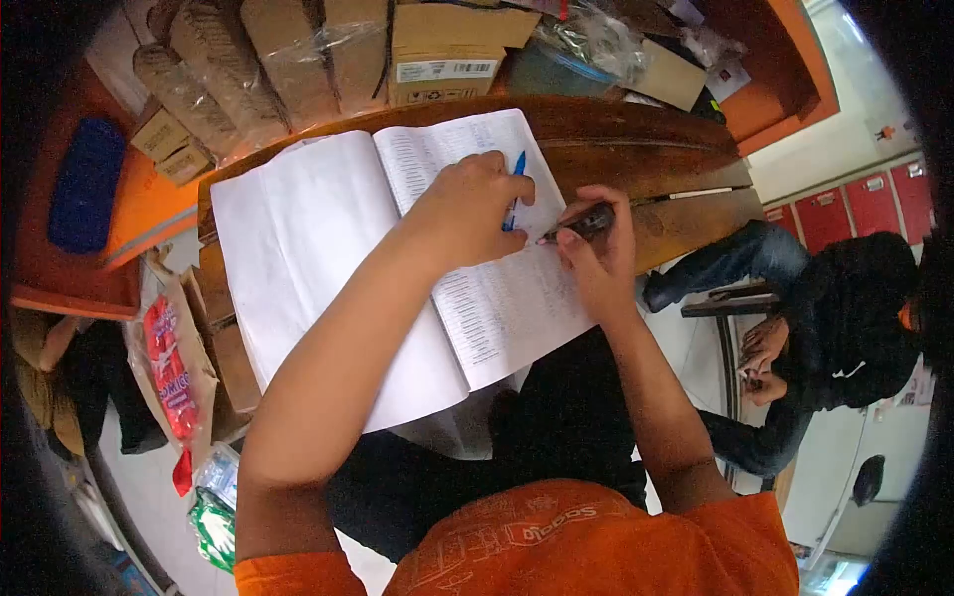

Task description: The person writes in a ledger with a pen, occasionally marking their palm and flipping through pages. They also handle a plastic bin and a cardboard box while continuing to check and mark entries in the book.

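An open notebook (308, 258) lies in front of me, its left page blank and its right page covered with rows of writing. My left hand (477, 214) rests on the right page, with a blue pen (519, 169) held upright along its curled thumb and forefinger. Beside it, my right hand (608, 258) grips a thick dark marker (588, 223). The marker's pinkish tip points down at the page, close to my left thumb.
The notebook lies on a wooden bench (636, 149). Cardboard boxes (447, 50) and plastic bags (596, 45) line the far side. On the right sits a person in dark clothes (845, 318); a red package (171, 368) is at the left.
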### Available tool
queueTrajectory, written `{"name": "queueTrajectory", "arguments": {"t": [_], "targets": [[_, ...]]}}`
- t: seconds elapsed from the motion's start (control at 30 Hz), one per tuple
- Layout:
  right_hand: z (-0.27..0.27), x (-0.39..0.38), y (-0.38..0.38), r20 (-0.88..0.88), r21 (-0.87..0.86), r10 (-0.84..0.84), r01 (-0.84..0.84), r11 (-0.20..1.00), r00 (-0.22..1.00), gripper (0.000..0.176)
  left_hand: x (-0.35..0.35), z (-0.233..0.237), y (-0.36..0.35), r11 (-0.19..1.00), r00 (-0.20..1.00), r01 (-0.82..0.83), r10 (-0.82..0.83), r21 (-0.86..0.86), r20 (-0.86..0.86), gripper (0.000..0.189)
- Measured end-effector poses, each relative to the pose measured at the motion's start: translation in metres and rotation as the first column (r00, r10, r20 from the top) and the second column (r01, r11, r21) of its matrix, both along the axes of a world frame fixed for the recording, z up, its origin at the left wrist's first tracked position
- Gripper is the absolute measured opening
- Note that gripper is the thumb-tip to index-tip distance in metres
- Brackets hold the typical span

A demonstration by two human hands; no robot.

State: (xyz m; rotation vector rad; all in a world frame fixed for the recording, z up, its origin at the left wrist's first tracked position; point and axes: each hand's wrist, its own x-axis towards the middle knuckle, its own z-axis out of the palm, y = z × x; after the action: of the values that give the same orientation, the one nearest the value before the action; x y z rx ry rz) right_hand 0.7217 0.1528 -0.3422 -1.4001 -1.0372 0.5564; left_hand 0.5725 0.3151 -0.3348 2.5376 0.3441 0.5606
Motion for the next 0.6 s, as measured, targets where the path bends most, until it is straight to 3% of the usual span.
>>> {"name": "queueTrajectory", "arguments": {"t": [0.2, 0.33, 0.6], "targets": [[-0.009, 0.0056, 0.0017, 0.113, -0.02, -0.024, 0.027, 0.999, 0.993, 0.05, -0.0025, -0.0028, -0.0006, 0.999, 0.999, -0.041, 0.042, 0.032, -0.017, 0.037], [-0.0032, -0.0003, 0.0016, 0.043, -0.006, -0.026, 0.027, 1.0, 0.999, 0.049, -0.0001, -0.0056, -0.0006, 0.998, 0.999, -0.051, 0.051, 0.046, -0.004, 0.037], [-0.0039, 0.0027, -0.0005, 0.142, -0.067, -0.046, 0.056, 0.996, 0.989, 0.046, 0.0022, -0.0038, -0.0043, 0.996, 0.997, -0.076, 0.077, 0.053, -0.01, 0.038]]}}
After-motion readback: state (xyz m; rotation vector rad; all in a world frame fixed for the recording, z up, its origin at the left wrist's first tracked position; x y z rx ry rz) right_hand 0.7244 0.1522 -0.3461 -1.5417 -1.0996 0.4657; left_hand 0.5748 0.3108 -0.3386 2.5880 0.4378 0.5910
